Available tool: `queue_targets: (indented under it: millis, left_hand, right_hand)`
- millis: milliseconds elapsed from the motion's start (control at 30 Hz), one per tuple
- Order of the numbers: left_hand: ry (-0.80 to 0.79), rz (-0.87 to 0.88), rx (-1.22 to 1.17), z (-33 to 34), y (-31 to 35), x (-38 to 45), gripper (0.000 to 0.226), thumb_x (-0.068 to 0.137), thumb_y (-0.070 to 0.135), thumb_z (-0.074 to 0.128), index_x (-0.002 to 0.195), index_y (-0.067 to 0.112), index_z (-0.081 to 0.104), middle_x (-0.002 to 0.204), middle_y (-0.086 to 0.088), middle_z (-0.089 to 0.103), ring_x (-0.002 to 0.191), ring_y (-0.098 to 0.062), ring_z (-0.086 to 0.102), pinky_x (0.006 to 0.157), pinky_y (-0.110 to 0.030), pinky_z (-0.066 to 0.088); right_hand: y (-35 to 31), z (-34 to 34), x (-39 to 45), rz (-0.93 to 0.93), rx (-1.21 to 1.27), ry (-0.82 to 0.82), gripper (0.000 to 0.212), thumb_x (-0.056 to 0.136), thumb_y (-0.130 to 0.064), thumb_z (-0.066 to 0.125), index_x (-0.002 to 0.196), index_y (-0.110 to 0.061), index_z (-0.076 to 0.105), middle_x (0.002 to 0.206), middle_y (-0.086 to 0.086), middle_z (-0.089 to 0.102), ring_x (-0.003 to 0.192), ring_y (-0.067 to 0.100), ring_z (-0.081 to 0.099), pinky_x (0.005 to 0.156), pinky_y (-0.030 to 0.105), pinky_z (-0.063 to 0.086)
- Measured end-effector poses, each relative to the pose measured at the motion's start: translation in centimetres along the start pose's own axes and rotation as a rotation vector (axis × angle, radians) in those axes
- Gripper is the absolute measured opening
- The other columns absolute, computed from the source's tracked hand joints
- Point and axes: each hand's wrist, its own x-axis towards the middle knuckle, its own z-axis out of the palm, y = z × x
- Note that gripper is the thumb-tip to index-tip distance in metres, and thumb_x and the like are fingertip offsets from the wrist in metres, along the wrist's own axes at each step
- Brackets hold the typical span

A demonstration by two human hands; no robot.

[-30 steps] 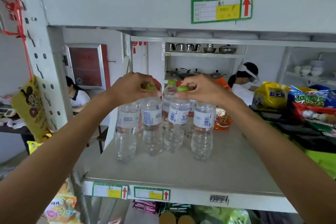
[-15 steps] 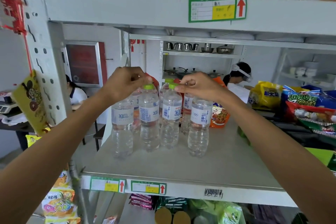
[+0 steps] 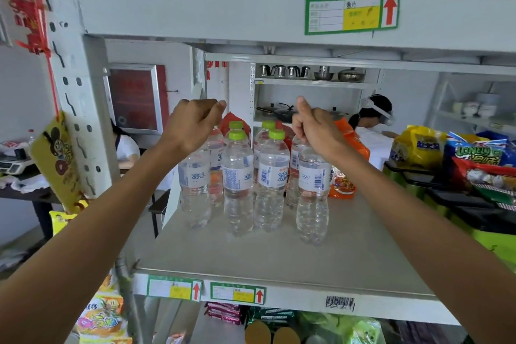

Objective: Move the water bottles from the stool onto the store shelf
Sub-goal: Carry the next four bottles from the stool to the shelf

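clear green-capped water bottles stand clustered on the shelf; left hand and right hand loosely curled, empty.

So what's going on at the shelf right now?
A person is stocking water bottles on the store shelf. The bottles stand upright in a tight cluster toward the back of the shelf, most with green caps showing. The left hand and the right hand are loosely curled just above the bottle tops and hold nothing, so the bottles look released. Snack bags lie to the right. The stool is out of view.
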Motion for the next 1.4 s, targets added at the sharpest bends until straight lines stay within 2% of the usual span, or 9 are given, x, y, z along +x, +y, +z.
queue_targets:
  millis: [200, 367, 500, 567, 733, 900, 1133, 1267, 1400]
  left_hand:
    - [0.015, 0.024, -0.039, 1.1, -0.4, 0.9, 0.048, 0.11, 0.038, 0.045, 0.069, 0.024, 0.067, 0.054, 0.022, 0.057, 0.054, 0.007, 0.062, 0.065, -0.022, 0.043]
    - [-0.072, 0.004, 0.165, 0.9, -0.5, 0.7, 0.057, 0.109, 0.049, 0.036, 0.086, 0.018, 0.077, 0.084, -0.001, 0.079, 0.077, -0.024, 0.073, 0.078, -0.042, 0.06]
    - [0.146, 0.11, 0.378, 1.0, -0.9, -0.7, 0.052, 0.105, 0.043, 0.038, 0.082, 0.011, 0.071, 0.06, -0.011, 0.068, 0.055, -0.035, 0.066, 0.053, -0.026, 0.037]
    - [0.155, 0.058, 0.42, 1.1, -0.7, -1.3, 0.038, 0.104, 0.034, 0.048, 0.085, 0.011, 0.072, 0.063, -0.011, 0.069, 0.056, -0.037, 0.065, 0.053, -0.029, 0.043]
    - [0.18, -0.076, 0.2, 1.8, -0.4, -2.9, 0.014, 0.099, 0.027, 0.061, 0.099, 0.017, 0.071, 0.093, -0.002, 0.08, 0.076, -0.027, 0.072, 0.063, -0.041, 0.06]
    - [0.331, -0.242, 0.002, 3.0, -1.3, -4.9, 0.031, 0.098, 0.04, 0.065, 0.112, 0.014, 0.058, 0.097, -0.003, 0.076, 0.078, -0.019, 0.065, 0.064, -0.028, 0.045]
    - [0.295, -0.388, -0.153, 4.3, -1.4, -8.4, 0.067, 0.09, 0.06, 0.067, 0.136, 0.018, 0.042, 0.123, -0.01, 0.073, 0.104, -0.031, 0.07, 0.083, -0.039, 0.054]
    - [0.28, -0.443, -0.218, 4.8, -1.8, -10.3, 0.07, 0.086, 0.055, 0.074, 0.134, 0.016, 0.043, 0.125, -0.014, 0.072, 0.111, -0.035, 0.07, 0.092, -0.043, 0.057]
    - [0.136, -0.618, -0.2, 5.7, -2.5, -12.4, 0.068, 0.076, 0.067, 0.073, 0.117, 0.023, 0.041, 0.103, -0.007, 0.064, 0.098, -0.036, 0.067, 0.077, -0.038, 0.047]
  right_hand:
    - [1.2, -0.4, -0.2, 0.022, 0.124, 0.094, 0.083, 0.116, -0.052, 0.021, 0.055, -0.006, 0.055, 0.051, 0.008, 0.052, 0.052, 0.019, 0.053, 0.078, 0.037, 0.054]
    - [1.4, -0.4, -0.2, 0.03, 0.073, 0.159, 0.074, 0.116, -0.046, 0.029, 0.055, -0.016, 0.057, 0.054, 0.009, 0.058, 0.053, 0.022, 0.058, 0.077, 0.033, 0.05]
    - [1.4, -0.2, -0.8, 0.025, 0.025, 0.292, 0.07, 0.115, -0.041, 0.039, 0.057, -0.009, 0.062, 0.054, 0.008, 0.064, 0.053, 0.026, 0.066, 0.075, 0.039, 0.059]
    - [1.3, 0.0, -1.2, -0.001, -0.013, 0.341, 0.066, 0.114, -0.037, 0.042, 0.06, -0.007, 0.064, 0.055, 0.007, 0.066, 0.051, 0.019, 0.065, 0.073, 0.043, 0.062]
    - [1.3, 0.2, -3.0, -0.016, 0.055, 0.376, 0.05, 0.11, -0.032, 0.052, 0.07, -0.006, 0.063, 0.059, 0.003, 0.066, 0.056, 0.025, 0.064, 0.064, 0.053, 0.057]
    - [1.8, 1.1, -6.1, 0.0, 0.297, 0.491, 0.032, 0.102, -0.042, 0.064, 0.101, -0.011, 0.063, 0.084, -0.002, 0.073, 0.078, 0.011, 0.074, 0.073, 0.053, 0.063]
    - [3.5, 3.6, -10.2, 0.157, 0.304, 0.389, 0.059, 0.089, -0.063, 0.072, 0.131, -0.028, 0.048, 0.121, -0.033, 0.065, 0.118, -0.013, 0.06, 0.095, 0.007, 0.048]
    - [3.6, 4.4, -13.4, 0.232, 0.394, 0.31, 0.053, 0.09, -0.041, 0.082, 0.13, -0.039, 0.048, 0.116, -0.037, 0.07, 0.107, -0.013, 0.07, 0.091, 0.022, 0.063]
    - [3.9, 5.8, -17.3, 0.485, 0.201, 0.272, 0.051, 0.083, -0.043, 0.085, 0.126, -0.044, 0.055, 0.119, -0.017, 0.075, 0.106, 0.009, 0.074, 0.095, 0.045, 0.062]
